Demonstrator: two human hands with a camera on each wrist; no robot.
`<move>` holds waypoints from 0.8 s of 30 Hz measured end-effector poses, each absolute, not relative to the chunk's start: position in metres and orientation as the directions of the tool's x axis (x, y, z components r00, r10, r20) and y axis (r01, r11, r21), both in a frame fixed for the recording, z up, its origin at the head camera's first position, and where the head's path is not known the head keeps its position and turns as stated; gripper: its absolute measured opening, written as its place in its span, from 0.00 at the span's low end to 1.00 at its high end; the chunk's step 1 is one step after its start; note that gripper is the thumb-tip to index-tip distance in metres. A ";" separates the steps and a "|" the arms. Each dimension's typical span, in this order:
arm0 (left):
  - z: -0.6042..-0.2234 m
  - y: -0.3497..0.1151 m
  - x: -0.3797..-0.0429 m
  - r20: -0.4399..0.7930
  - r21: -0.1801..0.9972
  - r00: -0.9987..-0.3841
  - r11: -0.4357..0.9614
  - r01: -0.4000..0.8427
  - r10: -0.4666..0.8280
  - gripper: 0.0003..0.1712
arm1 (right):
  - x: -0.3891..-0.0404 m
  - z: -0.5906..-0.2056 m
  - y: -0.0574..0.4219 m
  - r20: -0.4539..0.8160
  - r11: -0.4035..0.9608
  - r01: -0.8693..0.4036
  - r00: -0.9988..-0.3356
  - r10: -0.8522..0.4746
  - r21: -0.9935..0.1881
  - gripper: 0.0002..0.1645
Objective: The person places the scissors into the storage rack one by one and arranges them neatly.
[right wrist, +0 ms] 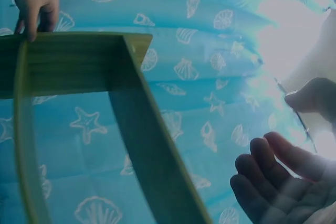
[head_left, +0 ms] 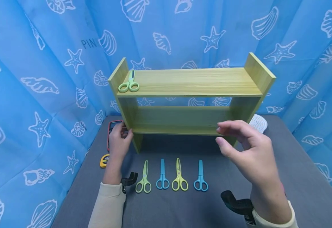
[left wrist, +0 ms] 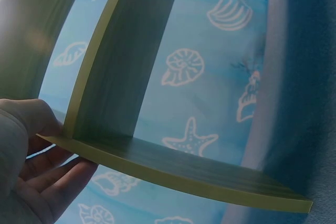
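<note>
A light wooden two-tier shelf [head_left: 183,83] stands on the grey table. My left hand [head_left: 119,139] grips its left side panel beside the lower board; in the left wrist view the thumb lies near that board [left wrist: 107,72] and the other fingers reach round the panel's outer face. In front of the shelf's right end, my right hand [head_left: 249,152] hovers with thumb and fingers spread apart, holding nothing. Green scissors [head_left: 130,83] lie on the top board at its left end. On the table below lie green scissors [head_left: 144,179], blue scissors [head_left: 162,177], yellow-green scissors [head_left: 178,177] and more blue scissors [head_left: 201,179].
Left of the shelf are a red-edged multimeter [head_left: 109,139], partly behind my left hand, and a yellow tape measure [head_left: 104,161]. A white perforated object [head_left: 259,123] sits behind the shelf's right side. A blue shell-patterned curtain [head_left: 69,79] hangs around the table.
</note>
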State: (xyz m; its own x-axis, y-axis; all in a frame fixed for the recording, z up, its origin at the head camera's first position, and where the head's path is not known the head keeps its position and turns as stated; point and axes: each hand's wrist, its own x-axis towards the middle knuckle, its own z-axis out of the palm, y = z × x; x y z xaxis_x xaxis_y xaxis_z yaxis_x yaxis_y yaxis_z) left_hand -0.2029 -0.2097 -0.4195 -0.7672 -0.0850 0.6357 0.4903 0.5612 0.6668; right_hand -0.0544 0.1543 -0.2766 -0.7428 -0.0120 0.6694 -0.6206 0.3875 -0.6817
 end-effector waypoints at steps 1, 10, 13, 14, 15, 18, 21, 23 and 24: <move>-0.419 -0.210 -0.202 0.634 0.670 -0.768 0.560 0.488 -0.089 0.17 | -0.053 -0.281 0.156 0.670 0.380 -0.626 -0.742 -0.022 -0.681 0.26; -0.421 -0.210 -0.202 0.642 0.668 -0.761 0.558 0.492 -0.097 0.17 | -0.049 -0.322 0.168 0.614 0.342 -0.601 -0.785 -0.083 -0.723 0.30; -0.422 -0.209 -0.203 0.651 0.658 -0.754 0.560 0.503 -0.089 0.17 | -0.047 -0.342 0.170 0.558 0.393 -0.538 -0.827 -0.073 -0.746 0.30; -0.422 -0.209 -0.203 0.653 0.656 -0.752 0.561 0.506 -0.087 0.17 | -0.047 -0.349 0.170 0.537 0.409 -0.514 -0.841 -0.068 -0.754 0.30; -0.422 -0.209 -0.204 0.655 0.654 -0.751 0.560 0.508 -0.084 0.16 | -0.048 -0.356 0.171 0.515 0.428 -0.490 -0.855 -0.064 -0.759 0.29; -0.422 -0.208 -0.204 0.657 0.651 -0.749 0.564 0.508 -0.083 0.16 | -0.050 -0.378 0.170 0.458 0.496 -0.425 -0.887 -0.061 -0.758 0.28; -0.422 -0.208 -0.204 0.654 0.652 -0.752 0.566 0.504 -0.085 0.16 | -0.055 -0.402 0.168 0.413 0.553 -0.373 -0.909 -0.056 -0.745 0.25; -0.423 -0.208 -0.204 0.655 0.652 -0.751 0.567 0.504 -0.085 0.17 | -0.059 -0.417 0.165 0.382 0.584 -0.333 -0.923 -0.043 -0.740 0.24; -0.423 -0.208 -0.204 0.655 0.652 -0.751 0.565 0.506 -0.084 0.17 | -0.060 -0.425 0.165 0.361 0.592 -0.311 -0.932 -0.036 -0.744 0.23</move>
